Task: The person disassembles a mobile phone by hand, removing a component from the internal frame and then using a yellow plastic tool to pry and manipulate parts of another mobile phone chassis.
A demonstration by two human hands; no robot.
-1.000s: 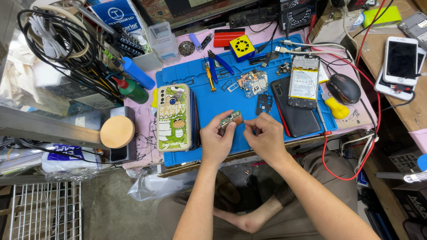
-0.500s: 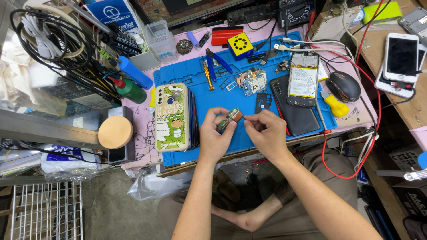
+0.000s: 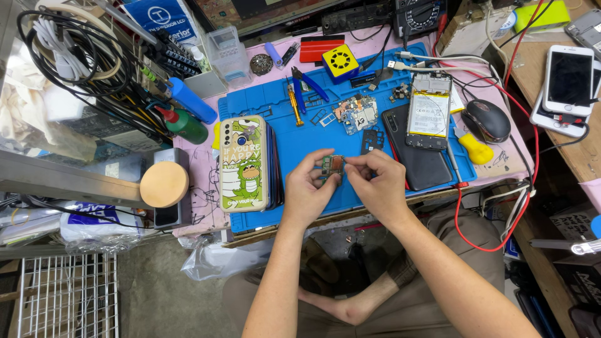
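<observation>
Item: small circuit board (image 3: 332,165), pinched between left hand (image 3: 307,191) & right hand (image 3: 379,188), held above blue repair mat (image 3: 300,147). Step judged: board inspection/part handling; steady fingertip grip needed next

Two bare forearms enter from the bottom of the head view, with no sleeves, watch, bracelet or gloves on them. The left hand (image 3: 305,195) and the right hand (image 3: 379,188) are both uncovered, and no rings can be made out on the fingers. The fingernails look short and plain, though they are too small to tell more. Below the arms, the person's lap shows loose trousers (image 3: 451,281) or shorts in a dull olive-khaki cloth, creased at the thigh. A bare foot (image 3: 350,308) shows beneath, with no sock or shoe on it. No markings or patterns appear on the clothing.
</observation>
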